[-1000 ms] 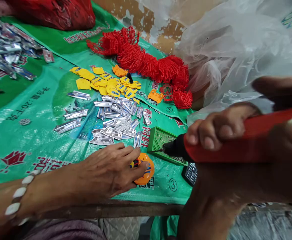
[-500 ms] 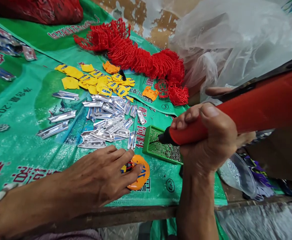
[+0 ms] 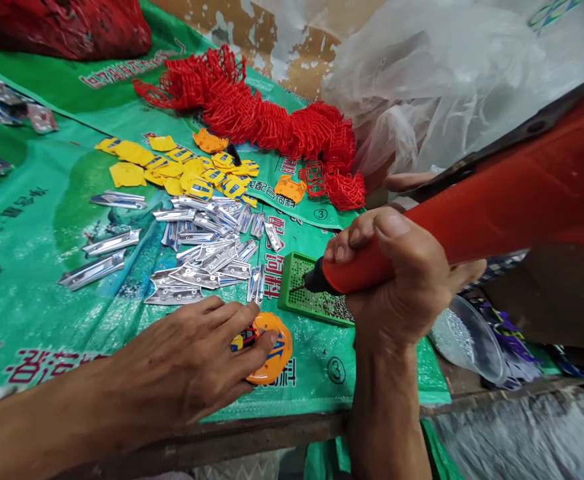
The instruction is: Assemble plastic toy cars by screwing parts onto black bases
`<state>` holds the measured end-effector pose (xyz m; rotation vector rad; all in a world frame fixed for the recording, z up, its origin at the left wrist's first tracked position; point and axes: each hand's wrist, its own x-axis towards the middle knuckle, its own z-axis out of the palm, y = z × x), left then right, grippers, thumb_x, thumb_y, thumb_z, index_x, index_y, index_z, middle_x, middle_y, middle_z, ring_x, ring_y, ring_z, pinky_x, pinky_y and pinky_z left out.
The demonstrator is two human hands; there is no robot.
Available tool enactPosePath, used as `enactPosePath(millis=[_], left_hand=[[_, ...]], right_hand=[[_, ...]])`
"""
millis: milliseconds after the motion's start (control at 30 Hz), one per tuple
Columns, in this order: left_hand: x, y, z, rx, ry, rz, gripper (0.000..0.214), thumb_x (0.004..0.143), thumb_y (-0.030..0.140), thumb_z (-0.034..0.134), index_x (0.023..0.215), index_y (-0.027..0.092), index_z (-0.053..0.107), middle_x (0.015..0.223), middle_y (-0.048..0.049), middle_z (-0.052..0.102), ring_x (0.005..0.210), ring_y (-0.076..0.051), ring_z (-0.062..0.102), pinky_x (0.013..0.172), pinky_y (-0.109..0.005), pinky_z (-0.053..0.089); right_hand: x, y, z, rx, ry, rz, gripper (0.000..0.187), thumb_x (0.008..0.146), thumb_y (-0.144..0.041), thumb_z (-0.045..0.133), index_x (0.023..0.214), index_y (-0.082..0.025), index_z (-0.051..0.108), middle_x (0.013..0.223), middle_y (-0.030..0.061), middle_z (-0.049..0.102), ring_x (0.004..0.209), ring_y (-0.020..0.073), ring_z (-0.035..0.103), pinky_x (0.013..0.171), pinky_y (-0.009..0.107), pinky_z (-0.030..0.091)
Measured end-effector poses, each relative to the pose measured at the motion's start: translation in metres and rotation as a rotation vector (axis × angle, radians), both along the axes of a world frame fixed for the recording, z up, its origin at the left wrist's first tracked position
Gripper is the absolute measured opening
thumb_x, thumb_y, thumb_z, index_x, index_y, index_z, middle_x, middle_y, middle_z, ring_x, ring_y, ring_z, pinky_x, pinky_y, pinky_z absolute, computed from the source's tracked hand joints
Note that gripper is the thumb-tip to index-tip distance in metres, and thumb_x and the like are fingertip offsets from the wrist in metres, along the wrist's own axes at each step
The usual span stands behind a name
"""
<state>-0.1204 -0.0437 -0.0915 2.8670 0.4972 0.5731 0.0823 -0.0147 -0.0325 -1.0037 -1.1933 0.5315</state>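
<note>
My right hand (image 3: 402,273) is wrapped round a red electric screwdriver (image 3: 472,213). Its dark nose and thin bit point down into a green perforated screw tray (image 3: 286,293), which holds many tiny screws (image 3: 337,308). Whether a screw sits on the bit is too small to tell. My left hand (image 3: 207,360) is closed over an orange plastic toy part (image 3: 278,353) with blue markings, pressed to the green sheet. Under its fingers a small red, black and yellow piece (image 3: 242,339) shows in part. Silver plastic parts (image 3: 212,247) lie in a loose heap just beyond the left hand.
Yellow parts with blue marks (image 3: 182,167) and stacked red lattice pieces (image 3: 272,123) lie farther back on the green sheet (image 3: 32,267). A clear bowl (image 3: 472,343) stands at the right. Clear plastic bags (image 3: 447,73) bulge at the back right, a red bag (image 3: 62,27) at the back left.
The view has shifted slightly, moving most things a little left. The screwdriver's tip is still over the screw tray, and my left hand still holds the orange part.
</note>
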Motion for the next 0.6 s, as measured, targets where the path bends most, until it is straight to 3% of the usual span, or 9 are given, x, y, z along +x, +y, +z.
enactPosePath(millis=[133, 300, 600], left_hand=[[0.001, 0.002, 0.0, 0.054, -0.037, 0.002, 0.024, 0.103, 0.027, 0.044, 0.123, 0.019, 0.055, 0.105, -0.0112, 0.069, 0.091, -0.027, 0.068, 0.074, -0.04, 0.056], [0.0, 0.0, -0.007, 0.057, -0.04, 0.026, 0.033, 0.107, 0.027, 0.026, 0.129, 0.022, 0.051, 0.11, -0.0109, 0.068, 0.092, -0.026, 0.068, 0.073, -0.04, 0.055], [-0.004, -0.002, -0.019, 0.073, -0.021, 0.039, 0.033, 0.106, 0.029, 0.031, 0.132, 0.024, 0.051, 0.122, -0.0145, 0.061, 0.102, -0.027, 0.062, 0.081, -0.042, 0.054]], right_hand=[[0.001, -0.001, -0.003, 0.063, 0.114, 0.019, 0.011, 0.077, -0.028, 0.073, 0.071, -0.029, 0.064, 0.058, -0.0069, 0.061, 0.043, 0.0134, 0.054, 0.038, 0.029, 0.044], [0.004, -0.001, -0.008, 0.026, 0.058, -0.024, 0.013, 0.075, -0.039, 0.076, 0.081, -0.033, 0.067, 0.055, -0.0072, 0.06, 0.042, 0.0152, 0.053, 0.04, 0.031, 0.044], [0.0, -0.006, -0.003, -0.007, 0.067, -0.021, 0.009, 0.078, -0.031, 0.072, 0.08, -0.026, 0.065, 0.059, -0.007, 0.064, 0.043, 0.014, 0.057, 0.042, 0.03, 0.049]])
